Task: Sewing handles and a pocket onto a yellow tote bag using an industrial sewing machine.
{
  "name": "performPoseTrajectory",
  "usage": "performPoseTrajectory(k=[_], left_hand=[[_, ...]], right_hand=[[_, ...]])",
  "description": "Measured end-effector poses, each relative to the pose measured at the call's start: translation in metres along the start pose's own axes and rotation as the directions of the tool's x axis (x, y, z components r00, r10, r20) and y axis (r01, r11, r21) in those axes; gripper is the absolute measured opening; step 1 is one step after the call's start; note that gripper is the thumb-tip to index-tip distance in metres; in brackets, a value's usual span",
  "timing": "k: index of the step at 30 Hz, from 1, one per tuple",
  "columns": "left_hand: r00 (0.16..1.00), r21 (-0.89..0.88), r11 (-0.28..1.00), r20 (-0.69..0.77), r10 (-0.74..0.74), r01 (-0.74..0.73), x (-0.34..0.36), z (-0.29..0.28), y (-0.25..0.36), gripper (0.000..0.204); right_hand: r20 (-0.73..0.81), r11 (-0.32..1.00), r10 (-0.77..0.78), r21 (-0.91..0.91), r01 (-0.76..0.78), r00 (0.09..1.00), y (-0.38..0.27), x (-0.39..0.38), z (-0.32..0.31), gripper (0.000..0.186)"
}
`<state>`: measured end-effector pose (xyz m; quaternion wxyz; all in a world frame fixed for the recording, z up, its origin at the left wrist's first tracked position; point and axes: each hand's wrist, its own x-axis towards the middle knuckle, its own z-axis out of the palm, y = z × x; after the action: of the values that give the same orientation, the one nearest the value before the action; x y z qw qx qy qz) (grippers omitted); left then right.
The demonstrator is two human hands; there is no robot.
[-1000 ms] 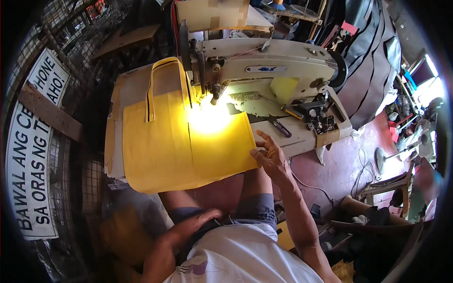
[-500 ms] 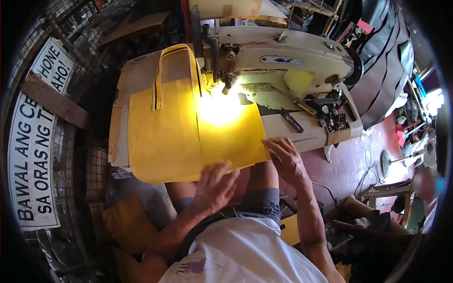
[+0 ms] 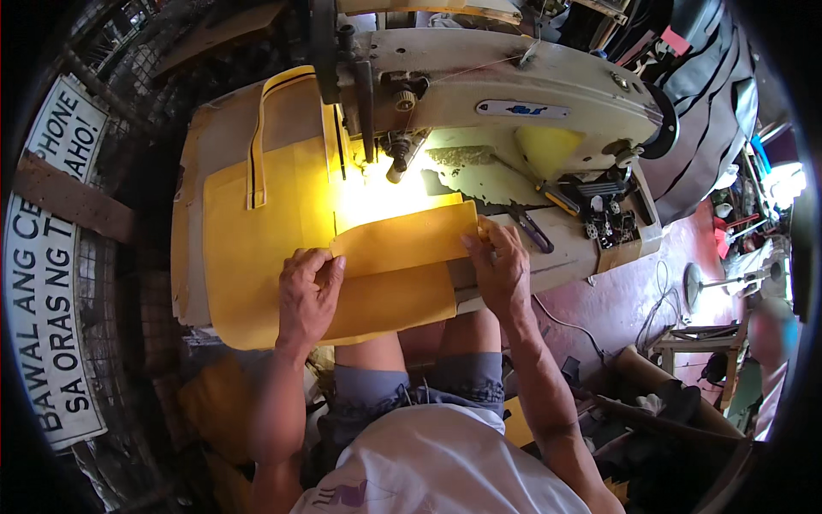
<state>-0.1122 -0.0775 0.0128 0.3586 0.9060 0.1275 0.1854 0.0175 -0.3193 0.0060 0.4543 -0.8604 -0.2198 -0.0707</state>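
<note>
A large yellow fabric panel [image 3: 257,265] with a strap handle [image 3: 256,163], dark-lined along its middle, lies on the sewing machine table. At its right, a yellow flap [image 3: 407,242] is lifted and folded over in front of the sewing machine [image 3: 462,73]. My left hand [image 3: 308,295] pinches the flap's left end between thumb and fingers. At the opposite end, my right hand [image 3: 501,265] grips the flap's right corner. Bright lamp glare washes out the fabric under the needle area, so the needle itself is hidden.
Thread snips [image 3: 533,230] lie on the table just beyond my right hand. Further right are a yellow-handled screwdriver [image 3: 558,199] and a box of small metal parts [image 3: 612,224]. A wire mesh wall with a white sign [image 3: 51,317] stands at the left.
Both hands have risen onto the fabric. The right part of the yellow fabric, flat before, is now lifted and folded over between them. My left hand has closed on its end.
</note>
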Motion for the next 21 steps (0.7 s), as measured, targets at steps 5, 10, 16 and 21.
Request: performPoseTrajectory(k=[5,10,16,21], left_hand=[[0.976,0.249,0.968,-0.2,0.092,-0.04,0.013,0.022,0.01,0.012],[0.978,0.329,0.943,-0.209,0.028,0.044,0.015,0.03,0.009,0.011],[0.989,0.385,0.92,-0.15,-0.015,0.073,0.016,0.031,0.009,0.012],[0.985,0.393,0.913,-0.169,-0.045,0.109,0.017,0.035,0.011,0.013]], right_hand=[[-0.047,0.99,0.05,-0.129,-0.056,0.998,0.0,0.011,0.018,0.026],[-0.08,0.952,0.045,-0.299,-0.067,0.996,-0.003,0.017,0.027,0.021],[0.006,0.901,-0.002,-0.434,0.005,1.0,-0.006,0.024,0.028,0.006],[0.027,0.894,-0.053,-0.444,0.059,0.998,-0.003,0.023,0.028,0.022]])
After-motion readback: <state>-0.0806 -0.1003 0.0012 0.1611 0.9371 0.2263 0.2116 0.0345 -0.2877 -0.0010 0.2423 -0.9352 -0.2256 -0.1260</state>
